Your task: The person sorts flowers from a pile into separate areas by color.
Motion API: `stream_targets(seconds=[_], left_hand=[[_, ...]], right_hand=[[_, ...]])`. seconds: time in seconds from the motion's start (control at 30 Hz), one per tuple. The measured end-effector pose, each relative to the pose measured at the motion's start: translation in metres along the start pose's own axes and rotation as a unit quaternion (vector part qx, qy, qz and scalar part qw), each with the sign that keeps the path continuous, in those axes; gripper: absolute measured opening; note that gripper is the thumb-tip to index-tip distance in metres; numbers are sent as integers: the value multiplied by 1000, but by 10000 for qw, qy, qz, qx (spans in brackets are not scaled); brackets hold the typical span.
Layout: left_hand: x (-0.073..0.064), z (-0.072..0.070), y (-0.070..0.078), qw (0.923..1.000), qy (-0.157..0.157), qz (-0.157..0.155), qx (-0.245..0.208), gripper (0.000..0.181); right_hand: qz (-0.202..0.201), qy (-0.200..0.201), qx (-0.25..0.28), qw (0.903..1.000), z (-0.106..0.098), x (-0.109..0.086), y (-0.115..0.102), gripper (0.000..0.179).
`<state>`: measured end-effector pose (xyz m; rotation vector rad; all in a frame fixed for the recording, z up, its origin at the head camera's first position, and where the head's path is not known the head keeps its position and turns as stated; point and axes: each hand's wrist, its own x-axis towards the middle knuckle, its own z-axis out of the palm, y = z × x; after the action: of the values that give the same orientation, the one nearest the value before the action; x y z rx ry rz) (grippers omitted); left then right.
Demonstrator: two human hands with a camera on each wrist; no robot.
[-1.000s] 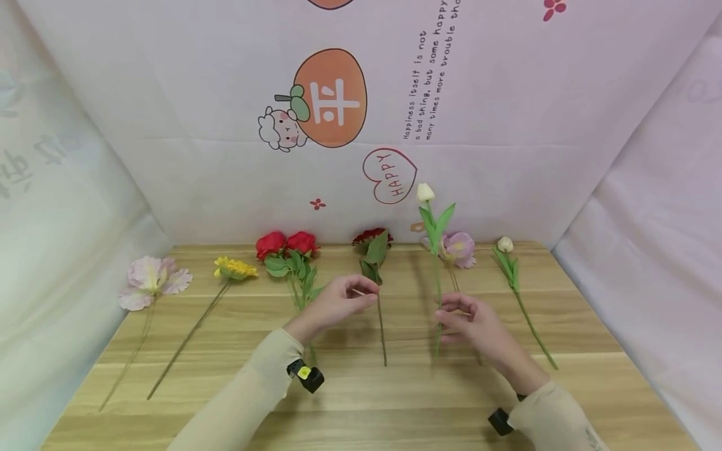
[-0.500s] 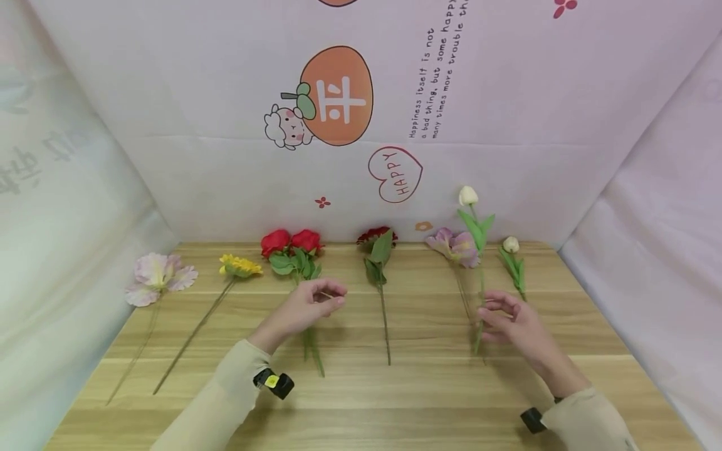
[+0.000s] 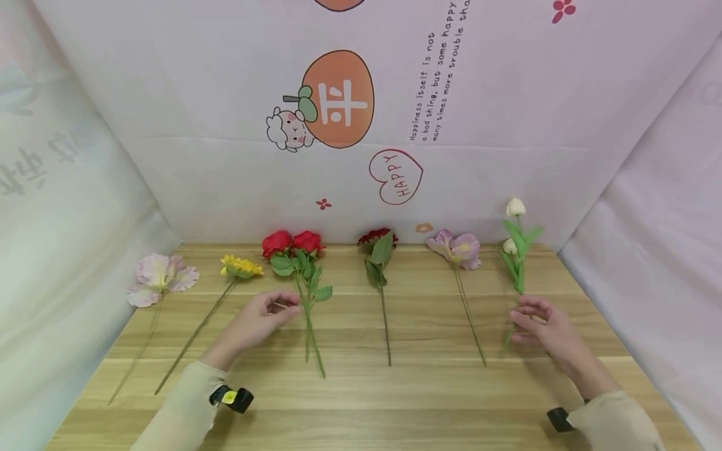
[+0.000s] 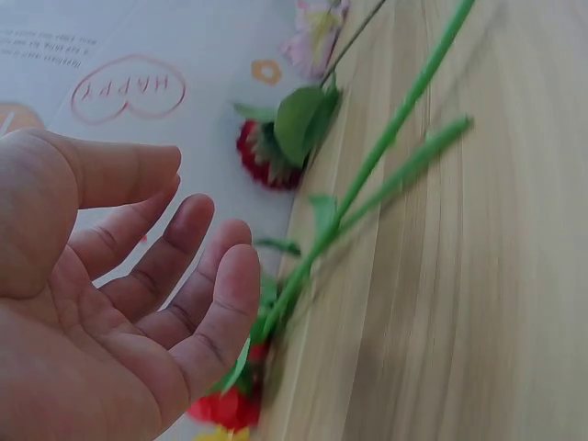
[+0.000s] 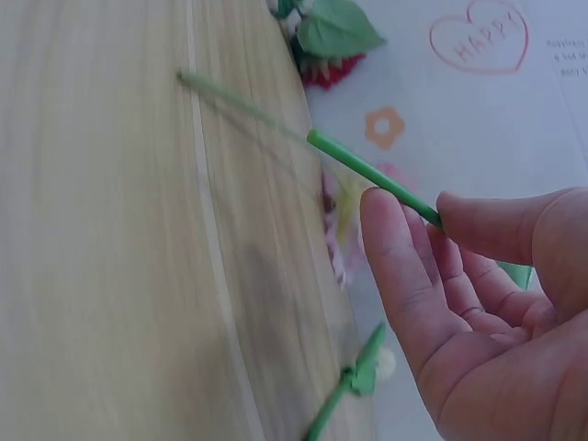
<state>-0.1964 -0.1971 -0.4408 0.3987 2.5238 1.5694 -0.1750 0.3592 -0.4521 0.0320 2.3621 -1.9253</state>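
Note:
A white tulip point(image 3: 516, 207) is held upright by its green stem in my right hand point(image 3: 547, 326), raised in front of a second white tulip point(image 3: 509, 247) on the table. The right wrist view has the thumb and fingers point(image 5: 390, 243) pinching the stem near its lower end. My left hand point(image 3: 256, 322) is just left of the red roses' stems point(image 3: 308, 313), above the table. Its fingers point(image 4: 207, 340) are loosely bent in the left wrist view, with nothing in them.
On the wooden table point(image 3: 361, 401), a pale pink flower point(image 3: 155, 272) and a yellow flower point(image 3: 241, 267) lie left. A dark red flower point(image 3: 379, 241) lies mid-table, with a pinkish-purple flower point(image 3: 459, 247) right of it. A printed cloth point(image 3: 225, 175) hangs behind the table.
My right hand has carried the white tulip to the right, past the pinkish-purple flower. Away from the dark red flower's stem, my left hand has moved left, past the roses' stems.

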Motion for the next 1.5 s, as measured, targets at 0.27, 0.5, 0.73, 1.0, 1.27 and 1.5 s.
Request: stream_targets(seconds=[0.27,0.5,0.73,1.0,1.27,1.5], left_hand=[[-25,-33,-13,9988,317,-96,368,28],[-43,-55,-28,9948,506,-113,882,27],[-60,-68,-50,9830,836,154,1625,23],[-66,-84,-71,9686,1214,210,2160,18],[-67,-99,-80,9581,1394,112,2499,22],[-67,-107,-80,9572,1254,-322,2588,27]], right_hand=[[283,-41,-223,9993,-25,3,14,69],[479,-20,-289,9984,-38,5,22,73],[630,40,-300,9976,-40,4,30,70],[684,-21,-448,9966,-39,6,35,73],[765,-121,-725,9944,-41,8,33,73],[852,-17,-1192,9892,-42,12,30,74]])
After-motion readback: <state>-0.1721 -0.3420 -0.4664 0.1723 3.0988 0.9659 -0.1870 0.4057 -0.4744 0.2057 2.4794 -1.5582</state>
